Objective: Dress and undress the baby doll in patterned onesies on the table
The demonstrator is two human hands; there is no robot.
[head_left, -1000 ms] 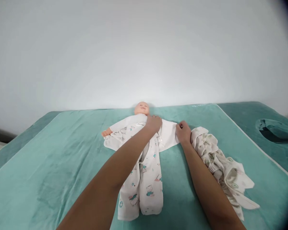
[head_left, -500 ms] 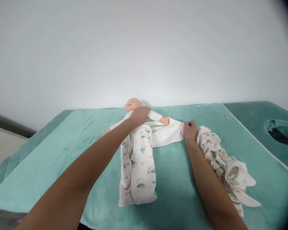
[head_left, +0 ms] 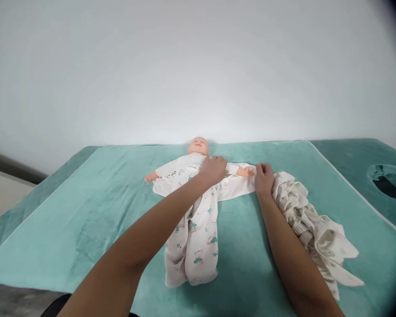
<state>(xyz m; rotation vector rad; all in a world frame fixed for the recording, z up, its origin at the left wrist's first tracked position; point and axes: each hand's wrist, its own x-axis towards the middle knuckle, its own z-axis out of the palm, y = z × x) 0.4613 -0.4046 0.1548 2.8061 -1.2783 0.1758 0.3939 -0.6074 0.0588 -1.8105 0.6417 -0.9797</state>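
A baby doll (head_left: pixel 198 146) lies on its back on a teal padded table (head_left: pixel 86 207), head toward the wall, arms spread. A white romper printed with small animals (head_left: pixel 196 237) is spread open under and over it, legs trailing toward me. My left hand (head_left: pixel 214 169) rests flat on the doll's chest. My right hand (head_left: pixel 264 178) pinches the romper's white flap (head_left: pixel 239 187) beside the doll's outstretched hand (head_left: pixel 248 172).
A crumpled pile of pale printed clothing (head_left: pixel 312 229) lies right of my right forearm. A second teal pad with a face hole (head_left: pixel 387 182) stands at far right. A plain white wall (head_left: pixel 198 66) rises behind the table.
The doll, rolled onto its side half a second ago, lies flat again. My left hand shifted from its shoulder to its chest; my right hand kept the flap pulled out to the right.
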